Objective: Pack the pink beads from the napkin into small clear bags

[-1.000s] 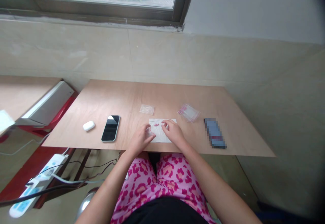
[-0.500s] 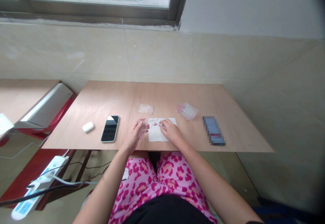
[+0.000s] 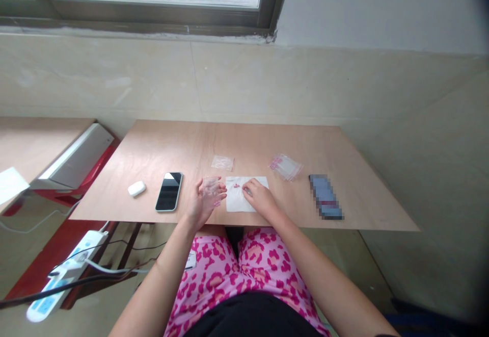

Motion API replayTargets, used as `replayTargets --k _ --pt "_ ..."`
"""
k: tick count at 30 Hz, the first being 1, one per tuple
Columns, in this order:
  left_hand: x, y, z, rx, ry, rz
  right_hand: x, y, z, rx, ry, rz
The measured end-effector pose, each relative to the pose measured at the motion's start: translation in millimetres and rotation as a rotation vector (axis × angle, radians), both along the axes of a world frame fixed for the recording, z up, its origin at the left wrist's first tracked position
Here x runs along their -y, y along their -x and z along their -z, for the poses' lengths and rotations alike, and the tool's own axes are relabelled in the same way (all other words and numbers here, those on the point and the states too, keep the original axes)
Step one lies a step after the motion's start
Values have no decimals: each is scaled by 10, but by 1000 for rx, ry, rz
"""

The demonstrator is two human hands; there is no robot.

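Note:
My left hand (image 3: 201, 205) is turned palm up beside the white tissue, and a small clear plastic bag (image 3: 211, 186) lies across its palm and fingers. Pink specks show at the bag's lower end. My right hand (image 3: 260, 195) rests on the right part of the white tissue (image 3: 237, 204), its fingertips pinched together; whatever they hold is too small to make out. Just left of those fingertips, a few tiny pink pieces (image 3: 236, 185) sit on the tissue.
Beyond the tissue lie a clear bag (image 3: 222, 162) and a stack of pink-marked clear bags (image 3: 286, 167). A phone (image 3: 169, 191) and white earbud case (image 3: 136, 189) are to the left, a second phone (image 3: 326, 197) to the right. A power strip (image 3: 66, 276) with cables is below left.
My left hand has opened out and turned its palm up, so the bag shows more plainly. The right hand's fingers have drawn closer together, slightly away from the pink pieces. The view has shifted a little.

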State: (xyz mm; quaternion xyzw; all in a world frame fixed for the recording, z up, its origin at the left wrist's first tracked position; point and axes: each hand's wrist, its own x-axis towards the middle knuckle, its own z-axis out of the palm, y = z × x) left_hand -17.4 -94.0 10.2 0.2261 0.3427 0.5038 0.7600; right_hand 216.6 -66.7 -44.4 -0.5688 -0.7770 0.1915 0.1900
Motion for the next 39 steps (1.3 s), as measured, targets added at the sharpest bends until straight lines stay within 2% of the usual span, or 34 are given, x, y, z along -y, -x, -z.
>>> replayTargets --k 9,16,22,27,30,33,35,39 --pt "-4 6 25 -71 -31 23 -8 -4 -14 -45 -3 7" --pt "3 -6 3 -22 -9 2 -4 1 -18 -51 1 18" --pt "-34 -49 184 -145 -87 -51 -6 5 -44 -51 5 20" --pt "-34 -52 271 -229 -71 -48 -6 1 -54 -89 -3 20" --pt "-6 -53 226 -396 -137 -24 -12 4 -81 -168 -8 24" --pt "18 -63 198 -630 -312 17 -32 17 -119 -307 26 32" --pt "24 -68 225 -788 -411 27 -52 31 -135 -416 82 55" --pt "34 -68 346 -1053 -512 14 -58 108 -169 -653 179 144"
